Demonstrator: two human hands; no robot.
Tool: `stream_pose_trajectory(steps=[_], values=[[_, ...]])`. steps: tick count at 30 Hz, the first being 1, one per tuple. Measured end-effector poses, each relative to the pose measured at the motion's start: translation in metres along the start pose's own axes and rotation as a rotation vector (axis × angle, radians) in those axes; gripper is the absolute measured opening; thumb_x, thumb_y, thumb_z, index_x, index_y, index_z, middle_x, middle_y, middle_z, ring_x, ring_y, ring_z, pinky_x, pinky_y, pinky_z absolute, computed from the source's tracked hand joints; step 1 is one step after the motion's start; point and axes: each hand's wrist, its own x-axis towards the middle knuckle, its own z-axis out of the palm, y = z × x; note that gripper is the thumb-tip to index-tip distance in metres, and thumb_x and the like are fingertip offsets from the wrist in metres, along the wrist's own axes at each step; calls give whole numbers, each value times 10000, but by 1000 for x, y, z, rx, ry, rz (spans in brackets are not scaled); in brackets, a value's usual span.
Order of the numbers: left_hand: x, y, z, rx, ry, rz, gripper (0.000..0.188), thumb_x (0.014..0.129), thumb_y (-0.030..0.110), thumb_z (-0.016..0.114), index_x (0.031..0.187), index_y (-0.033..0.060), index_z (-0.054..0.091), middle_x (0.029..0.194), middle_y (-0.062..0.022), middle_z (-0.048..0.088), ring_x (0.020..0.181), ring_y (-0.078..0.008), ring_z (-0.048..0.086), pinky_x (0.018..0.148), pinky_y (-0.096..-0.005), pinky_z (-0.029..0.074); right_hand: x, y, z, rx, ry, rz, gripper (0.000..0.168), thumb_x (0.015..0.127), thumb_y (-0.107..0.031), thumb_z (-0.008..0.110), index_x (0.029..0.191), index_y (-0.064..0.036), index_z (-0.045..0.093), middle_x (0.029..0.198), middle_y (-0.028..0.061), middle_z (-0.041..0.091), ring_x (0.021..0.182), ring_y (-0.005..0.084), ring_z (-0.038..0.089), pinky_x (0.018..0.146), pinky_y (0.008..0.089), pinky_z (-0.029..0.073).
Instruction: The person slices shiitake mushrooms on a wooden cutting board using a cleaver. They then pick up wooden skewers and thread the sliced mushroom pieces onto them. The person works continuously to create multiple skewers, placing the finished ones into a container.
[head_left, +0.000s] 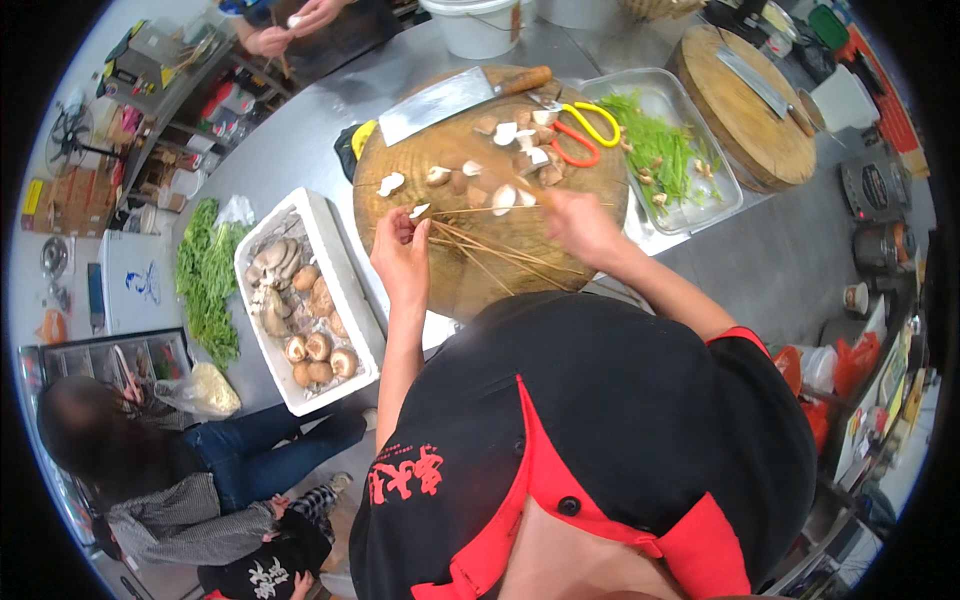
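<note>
At the near left of the round wooden chopping board (420, 285), my left hand (403, 247) pinches a white mushroom piece (420, 211). My right hand (583, 229), blurred, is over the board's right side with curled fingers; what it holds cannot be told, though a blurred brown streak reaches up-left from it. A thin wooden skewer (495, 209) spans between the hands, above several loose skewers (502, 251). Mushroom pieces (504, 199) lie about the board. Behind them are a cleaver (442, 101) with a wooden handle and scissors (576, 154) with red and yellow handles.
Left are a white foam box (337, 292) of mushrooms and leafy greens (206, 285). A metal tray (727, 187) of cut greens and a second board (739, 112) with a knife (754, 79) stand right. A person's hands (296, 30) are across the table; people (187, 480) are at lower left.
</note>
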Motion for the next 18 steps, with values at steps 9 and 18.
stream_pose_trajectory(steps=[9, 18], values=[[-7, -11, 13, 212, 46, 379, 268, 776, 23, 621, 1042, 2, 592, 1073, -163, 570, 968, -328, 574, 833, -396, 469, -36, 13, -29, 377, -252, 425, 231, 906, -186, 507, 874, 36, 561, 662, 143, 625, 475, 206, 604, 467, 344, 450], [12, 13, 88, 414, -354, 387, 313, 774, 96, 647, 1065, 8, 572, 1062, -176, 554, 965, -356, 538, 809, -430, 466, -43, -4, -46, 288, -102, 533, 246, 916, -236, 547, 922, 8, 578, 561, 37, 535, 481, 112, 542, 476, 281, 419]])
